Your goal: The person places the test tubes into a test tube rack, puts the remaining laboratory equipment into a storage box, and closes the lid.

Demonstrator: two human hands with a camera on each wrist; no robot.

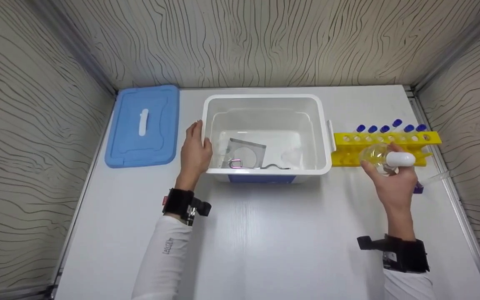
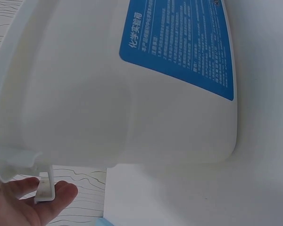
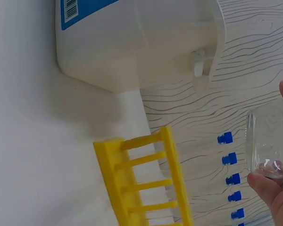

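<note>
My left hand (image 1: 196,154) grips the left rim of a white plastic box (image 1: 265,171). In the left wrist view its fingers (image 2: 61,200) are around the box's white side latch (image 2: 45,188). My right hand (image 1: 396,189) holds a clear glass alcohol lamp (image 3: 269,136) with a white cap (image 1: 400,158), raised above the yellow test tube rack (image 1: 433,138) and tilted. Thumb and fingers are round its glass body. Inside the box lie a grey square gauze (image 1: 261,152) with a pale round centre and a bent metal piece (image 1: 275,166), partly hidden by the front wall.
Several tubes with blue caps (image 1: 397,123) stand in or behind the rack, right of the box. A blue lid (image 1: 163,125) with a white handle lies at the left. Near the table's right edge are a small purple object (image 1: 418,188) and a clear thin item (image 1: 438,177).
</note>
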